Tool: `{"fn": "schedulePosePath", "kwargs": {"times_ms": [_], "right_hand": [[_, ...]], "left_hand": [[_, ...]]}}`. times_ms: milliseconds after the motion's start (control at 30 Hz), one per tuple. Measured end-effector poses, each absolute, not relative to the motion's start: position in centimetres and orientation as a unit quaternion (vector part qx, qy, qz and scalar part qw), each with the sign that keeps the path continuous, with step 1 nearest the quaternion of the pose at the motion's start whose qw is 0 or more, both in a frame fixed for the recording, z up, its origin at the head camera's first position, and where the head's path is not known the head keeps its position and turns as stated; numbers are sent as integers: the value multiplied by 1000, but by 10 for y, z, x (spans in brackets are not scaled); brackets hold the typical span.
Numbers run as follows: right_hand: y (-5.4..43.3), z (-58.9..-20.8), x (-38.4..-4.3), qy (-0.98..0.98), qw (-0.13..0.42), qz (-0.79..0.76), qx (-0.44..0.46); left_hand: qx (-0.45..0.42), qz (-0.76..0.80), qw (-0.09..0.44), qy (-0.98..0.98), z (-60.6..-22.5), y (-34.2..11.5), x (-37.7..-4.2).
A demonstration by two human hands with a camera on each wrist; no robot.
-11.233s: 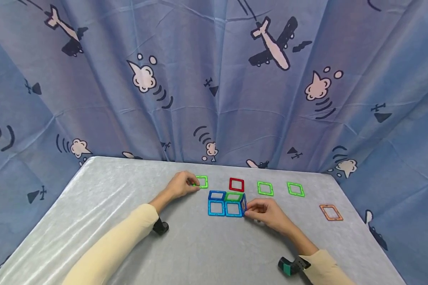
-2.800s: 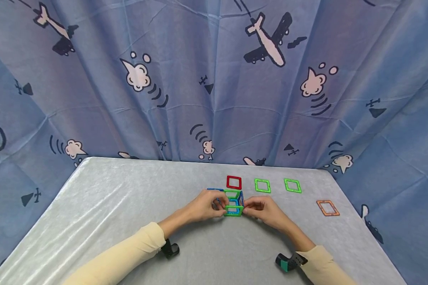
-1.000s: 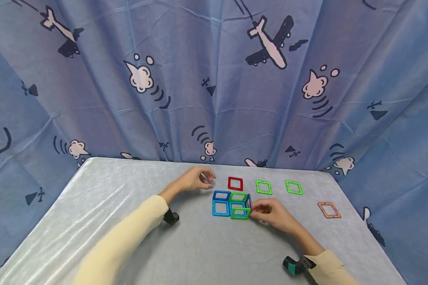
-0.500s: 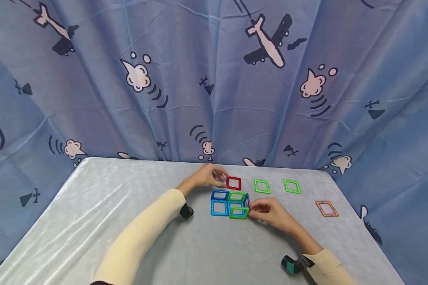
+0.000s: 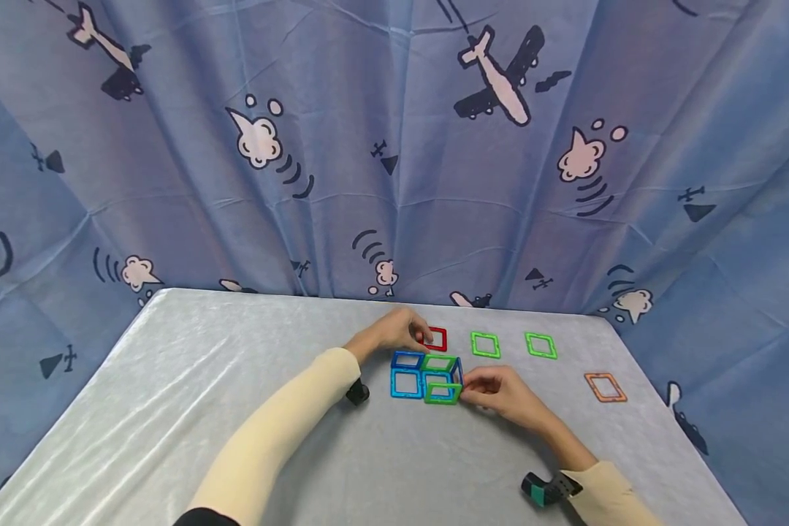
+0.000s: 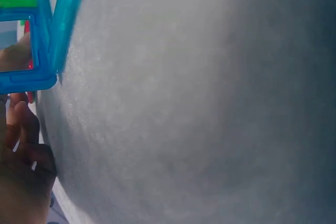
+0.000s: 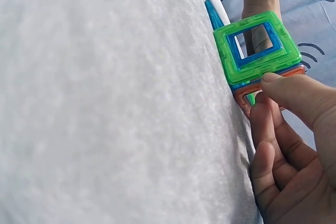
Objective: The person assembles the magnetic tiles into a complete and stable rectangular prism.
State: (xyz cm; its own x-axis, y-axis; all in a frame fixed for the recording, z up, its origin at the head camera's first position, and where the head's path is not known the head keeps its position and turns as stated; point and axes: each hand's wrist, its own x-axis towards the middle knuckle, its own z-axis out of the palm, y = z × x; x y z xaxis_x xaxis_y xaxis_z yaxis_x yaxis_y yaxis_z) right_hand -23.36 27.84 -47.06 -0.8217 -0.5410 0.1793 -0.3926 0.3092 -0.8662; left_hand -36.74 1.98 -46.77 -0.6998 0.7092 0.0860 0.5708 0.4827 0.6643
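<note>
My left hand (image 5: pixel 399 330) has its thumb and fingers at the near-left side of a red square magnetic tile (image 5: pixel 445 340), covering that edge. My right hand (image 5: pixel 500 394) pinches the upright right-end tile (image 5: pixel 457 371) of a small frame; its rim looks orange in the right wrist view. That frame has two light-blue tiles (image 5: pixel 405 394) at its base, with a dark-blue tile (image 5: pixel 408 353) and a green tile (image 5: pixel 439 358) along the back. A front green tile (image 7: pixel 226 59) faces the right wrist camera. In the left wrist view, blue tiles (image 6: pixel 44 80) partly hide the fingers.
Two loose green square tiles (image 5: pixel 485 354) (image 5: pixel 541 356) lie at the back right, with an orange tile (image 5: pixel 606 399) farther right. A blue airplane-print curtain (image 5: pixel 394 183) hangs behind the table with its grey cloth (image 5: pixel 394 467).
The green tile once under my left hand at the back now stands at the frame's front. My left hand then went back and rightward to the red tile. My right hand stays at the frame.
</note>
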Motion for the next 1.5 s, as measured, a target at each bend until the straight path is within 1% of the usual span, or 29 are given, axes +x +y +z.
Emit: {"fn": "schedulePosePath", "kwargs": {"times_ms": [233, 500, 733, 933, 1200, 1500], "right_hand": [[277, -469, -231, 802, 73, -519, -286], [276, -468, -230, 803, 81, -524, -274], [275, -466, -229, 803, 80, -522, -275], [275, -467, -229, 802, 81, -522, -278], [275, -468, -230, 799, 84, -525, -280], [275, -470, -230, 799, 76, -527, -281]], "left_hand": [[365, 338, 105, 861, -470, 21, -368], [363, 338, 85, 864, -458, 8, -362], [347, 346, 53, 870, -439, -26, -360], [331, 340, 28, 880, -428, -59, -351], [317, 358, 6, 878, -418, -98, -327], [334, 366, -23, 868, -415, -130, -299]]}}
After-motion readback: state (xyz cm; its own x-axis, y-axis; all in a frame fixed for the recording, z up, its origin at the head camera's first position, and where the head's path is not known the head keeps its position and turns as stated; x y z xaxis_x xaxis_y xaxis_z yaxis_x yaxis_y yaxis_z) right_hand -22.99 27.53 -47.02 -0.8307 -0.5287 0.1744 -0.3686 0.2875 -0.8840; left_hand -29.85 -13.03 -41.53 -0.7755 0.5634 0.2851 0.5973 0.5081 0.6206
